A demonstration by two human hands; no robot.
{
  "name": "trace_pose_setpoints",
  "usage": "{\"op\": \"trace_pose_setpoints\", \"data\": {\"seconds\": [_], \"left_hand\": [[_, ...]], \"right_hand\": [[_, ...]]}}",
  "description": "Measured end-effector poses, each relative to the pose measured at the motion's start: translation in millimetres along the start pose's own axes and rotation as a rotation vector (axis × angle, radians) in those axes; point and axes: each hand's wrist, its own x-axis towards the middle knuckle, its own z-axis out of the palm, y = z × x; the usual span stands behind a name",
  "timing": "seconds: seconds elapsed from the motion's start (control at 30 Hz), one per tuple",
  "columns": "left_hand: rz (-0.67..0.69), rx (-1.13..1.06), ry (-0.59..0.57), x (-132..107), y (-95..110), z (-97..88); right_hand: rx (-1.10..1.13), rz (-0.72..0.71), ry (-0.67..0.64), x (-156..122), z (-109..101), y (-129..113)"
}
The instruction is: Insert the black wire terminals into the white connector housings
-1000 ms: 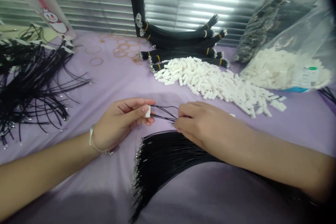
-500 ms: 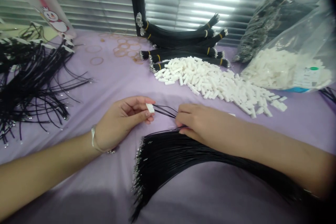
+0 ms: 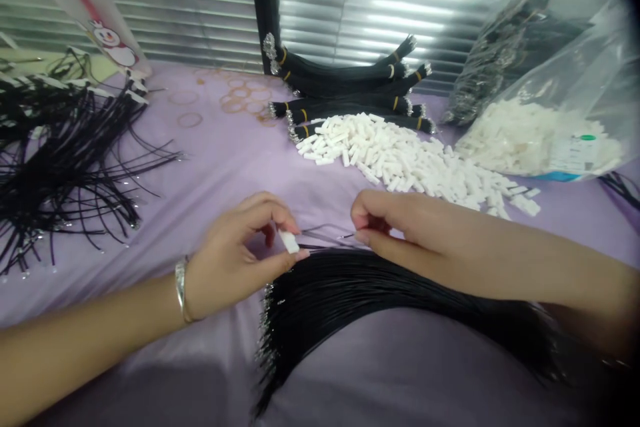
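My left hand (image 3: 250,247) pinches a small white plastic connector housing (image 3: 289,241) between thumb and forefinger. Thin black wires (image 3: 320,228) run from the housing toward the right. Across from it, my right hand (image 3: 385,220) is closed in a pinch on a black wire (image 3: 346,236), whose bright metal tip points left at the housing, a short gap away. Just below both hands lies a fanned bundle of black wires (image 3: 350,287), with metal terminals along its left end. Behind my right hand spreads a heap of white connector housings (image 3: 400,153).
Banded bundles of black wire (image 3: 345,73) are stacked near the window blinds. At the right stands a clear bag of white housings (image 3: 520,140). Wires with white housings on them (image 3: 65,147) pile up at left, beside a plastic cup (image 3: 110,27). Rubber bands (image 3: 240,97) lie behind.
Both hands have come lower, toward the wire bundle. My right hand has moved a little away from the left, and a single wire's metal tip now shows at its fingers.
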Motion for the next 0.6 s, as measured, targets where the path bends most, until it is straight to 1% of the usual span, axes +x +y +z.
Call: {"op": "trace_pose_setpoints", "data": {"seconds": [0.03, 0.07, 0.1, 0.13, 0.23, 0.27, 0.3, 0.33, 0.37, 0.4, 0.47, 0.53, 0.57, 0.6], "left_hand": [[-0.025, -0.011, -0.006, -1.2, 1.7, -0.3], [-0.081, -0.053, -0.010, -2.0, 2.8, -0.3], [-0.160, -0.122, -0.018, -2.2, 3.2, 0.0], [-0.253, -0.211, -0.031, -1.7, 3.0, 0.4], [-0.515, -0.520, -0.064, 2.9, -0.2, 2.0], [-0.580, -0.611, -0.048, 4.9, -1.4, 2.5], [-0.628, -0.688, -0.019, 6.8, -2.4, 2.9], [-0.659, -0.757, 0.015, 8.5, -3.1, 3.3], [-0.674, -0.813, 0.038, 9.8, -3.4, 3.7], [-0.674, -0.855, 0.048, 10.6, -3.3, 3.9], [-0.652, -0.911, 0.031, 11.0, -2.7, 3.9], [-0.633, -0.937, 0.009, 10.4, -2.4, 3.6], [-0.624, -0.938, 0.001, 10.0, -2.6, 3.3], [-0.620, -0.932, -0.007, 9.8, -3.0, 3.1]], "right_hand": [[-0.002, 0.006, 0.000, -0.5, -5.1, 1.1], [-0.019, 0.013, 0.016, -1.1, -10.9, 2.4], [-0.057, 0.015, 0.052, -2.2, -17.1, 3.3], [-0.119, 0.018, 0.121, -4.1, -23.4, 3.2], [-0.380, -0.009, 0.483, -14.3, -36.7, -6.6], [-0.445, -0.028, 0.584, -18.1, -37.0, -13.1], [-0.483, -0.066, 0.655, -21.2, -34.4, -20.5], [-0.475, -0.106, 0.666, -22.7, -28.9, -28.1], [-0.431, -0.149, 0.639, -22.2, -20.8, -35.0], [-0.404, -0.179, 0.590, -19.1, -10.7, -40.5], [-0.385, -0.254, 0.440, -6.0, 11.7, -45.3], [-0.397, -0.218, 0.341, 12.8, 31.1, -41.4], [-0.369, -0.199, 0.360, 22.2, 38.1, -37.2], [-0.329, -0.173, 0.338, 30.6, 43.1, -32.2]]}}
